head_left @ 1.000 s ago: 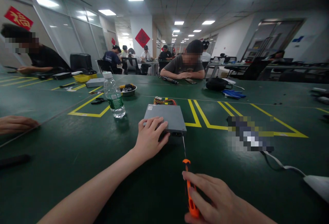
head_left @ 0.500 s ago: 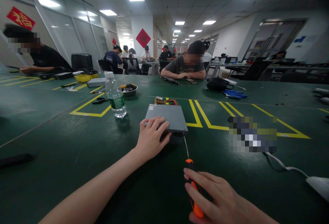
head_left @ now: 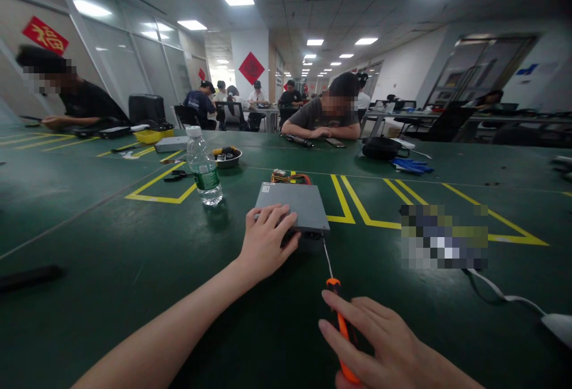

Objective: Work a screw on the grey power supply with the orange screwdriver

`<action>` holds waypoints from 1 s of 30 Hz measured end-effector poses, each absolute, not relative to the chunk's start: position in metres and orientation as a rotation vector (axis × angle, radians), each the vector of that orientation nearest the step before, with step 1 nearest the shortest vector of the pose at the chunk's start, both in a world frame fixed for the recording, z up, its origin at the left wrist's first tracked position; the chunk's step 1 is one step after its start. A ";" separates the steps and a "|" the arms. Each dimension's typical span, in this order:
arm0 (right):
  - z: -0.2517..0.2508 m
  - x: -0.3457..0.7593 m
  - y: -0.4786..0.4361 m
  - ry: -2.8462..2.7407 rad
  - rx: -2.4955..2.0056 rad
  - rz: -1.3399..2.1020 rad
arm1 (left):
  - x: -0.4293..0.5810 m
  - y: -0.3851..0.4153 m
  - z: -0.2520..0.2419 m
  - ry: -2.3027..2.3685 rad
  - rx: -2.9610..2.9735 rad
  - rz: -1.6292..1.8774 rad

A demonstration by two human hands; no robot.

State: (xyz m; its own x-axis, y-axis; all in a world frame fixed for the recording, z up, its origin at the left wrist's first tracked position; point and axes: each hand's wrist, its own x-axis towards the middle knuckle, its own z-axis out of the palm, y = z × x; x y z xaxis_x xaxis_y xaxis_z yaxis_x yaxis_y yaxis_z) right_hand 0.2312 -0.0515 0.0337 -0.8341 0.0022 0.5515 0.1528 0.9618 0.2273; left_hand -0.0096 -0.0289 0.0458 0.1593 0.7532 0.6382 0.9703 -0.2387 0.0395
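Observation:
A grey metal computer power supply (head_left: 301, 201) lies flat on the green table in front of me, its bundle of coloured wires (head_left: 292, 179) at the far side. My left hand (head_left: 267, 240) grips its near left part, fingers over the top and thumb against the front face. In my right hand (head_left: 379, 335) is a screwdriver (head_left: 344, 329) with an orange and black handle, held between thumb and fingers. Its shaft runs forward to the near right corner of the power supply's front face. The tip's exact contact there is too small to make out.
A clear water bottle (head_left: 205, 171) stands left of the power supply, near a metal bowl (head_left: 229, 161) of tools. Blue gloves (head_left: 412, 166) lie at the back right. A blurred dark object (head_left: 442, 237) with a white cable is to the right. A person (head_left: 324, 115) sits opposite.
The whole view has shifted slightly. My right fingers have moved a little around the screwdriver handle, while my left hand stays on the power supply.

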 end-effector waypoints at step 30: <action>0.031 0.211 -0.051 -2.464 -0.066 -0.264 | -0.010 -0.029 0.046 -1.635 -2.075 -0.804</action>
State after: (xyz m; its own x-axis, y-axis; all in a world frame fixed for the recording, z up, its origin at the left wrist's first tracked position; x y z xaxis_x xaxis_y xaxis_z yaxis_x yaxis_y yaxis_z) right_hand 0.2111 -0.0508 0.0309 -0.7870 -0.0181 0.6167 0.1128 0.9785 0.1728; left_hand -0.0096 -0.0292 0.0460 0.1603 0.7501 0.6416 0.9661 -0.2525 0.0538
